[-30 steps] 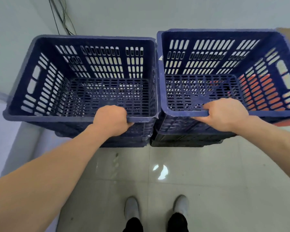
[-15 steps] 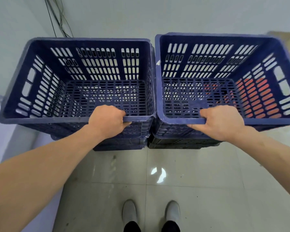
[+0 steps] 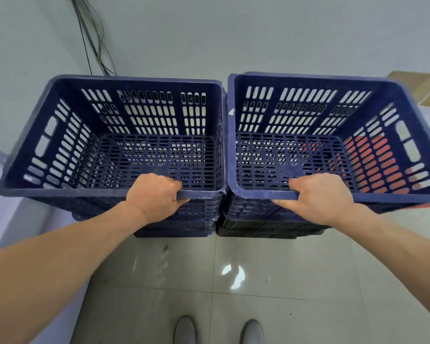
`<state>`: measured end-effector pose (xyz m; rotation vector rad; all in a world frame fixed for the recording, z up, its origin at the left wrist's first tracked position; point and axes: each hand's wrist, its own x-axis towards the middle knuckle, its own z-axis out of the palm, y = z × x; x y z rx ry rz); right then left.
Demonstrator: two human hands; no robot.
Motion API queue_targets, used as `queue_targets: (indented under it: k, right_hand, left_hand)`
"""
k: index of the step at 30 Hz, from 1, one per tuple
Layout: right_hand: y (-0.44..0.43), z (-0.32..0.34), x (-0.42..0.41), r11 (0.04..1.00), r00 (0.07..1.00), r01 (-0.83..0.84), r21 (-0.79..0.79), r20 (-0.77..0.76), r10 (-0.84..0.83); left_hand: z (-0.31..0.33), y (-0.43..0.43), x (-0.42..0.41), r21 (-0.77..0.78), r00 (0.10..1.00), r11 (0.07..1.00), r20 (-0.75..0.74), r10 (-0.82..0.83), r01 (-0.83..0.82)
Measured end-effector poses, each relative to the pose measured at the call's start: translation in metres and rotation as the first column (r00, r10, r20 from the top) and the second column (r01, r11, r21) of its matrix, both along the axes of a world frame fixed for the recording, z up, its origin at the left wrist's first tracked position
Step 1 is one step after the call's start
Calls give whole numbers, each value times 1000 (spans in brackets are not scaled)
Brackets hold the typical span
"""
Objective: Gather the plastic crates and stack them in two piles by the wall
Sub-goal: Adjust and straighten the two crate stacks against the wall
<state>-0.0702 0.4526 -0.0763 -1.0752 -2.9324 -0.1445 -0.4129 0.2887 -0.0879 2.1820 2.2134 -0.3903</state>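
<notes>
Two piles of dark blue slotted plastic crates stand side by side against the pale wall. My left hand (image 3: 157, 194) grips the near rim of the left top crate (image 3: 30, 150), fingers curled over the edge. My right hand (image 3: 320, 197) grips the near rim of the right top crate (image 3: 395, 95) the same way. Both top crates are empty and sit nested on lower crates, whose edges show beneath them. The rims of the two top crates touch in the middle.
Black cables (image 3: 94, 40) hang down the wall behind the left pile. A cardboard box (image 3: 422, 85) stands at the far right and something orange shows through the right crate's slots. Glossy floor tiles (image 3: 271, 294) stretch toward my shoes (image 3: 186, 331).
Both piles have shifted slightly lower and nearer in the view, with the camera drawing back; my hands keep the same grip on the two rims.
</notes>
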Motion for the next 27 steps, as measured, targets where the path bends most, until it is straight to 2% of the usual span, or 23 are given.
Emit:
queue_targets:
  k: [4,11,15,18,20,21,22,23,24,25,27]
  right_hand:
    - [3,2,-2,1000,1000,-6,-20,-25,5]
    - [3,9,-8,999,999,0,-46,48,3]
    - [1,15,-12,994,998,28,-103,61,-22]
    - [0,18,-11,992,997,48,-116,73,-39]
    - [-1,19,-12,990,996,57,-128,78,-47]
    - [-1,19,-11,989,996,60,-131,80,-50]
    - [-1,19,-11,989,995,62,-132,81,-52]
    - [0,19,-11,989,995,65,-134,86,-53]
    - [0,18,-11,988,994,65,-138,92,-53]
    - [1,18,-11,987,993,70,-145,101,-56]
    - [2,20,-11,983,991,87,-161,118,-69]
  left_hand:
    - [-1,-1,-4,9,999,1000,32,-6,6]
    - [1,-2,-4,39,998,999,58,-9,7]
    - [3,-5,-1,42,1000,999,13,-3,3]
    - [3,-11,4,110,985,992,167,34,-53]
    - [1,-19,1,258,940,947,326,102,-192]
    - [1,-24,-3,335,898,887,406,169,-318]
    - [4,-30,-7,405,846,789,467,255,-462]
    - [8,-37,-14,453,769,647,530,357,-613]
    - [12,-44,-24,455,647,466,608,461,-759]
    - [15,-51,-36,394,474,265,694,543,-880]
    - [9,-62,-66,115,49,-86,831,554,-990]
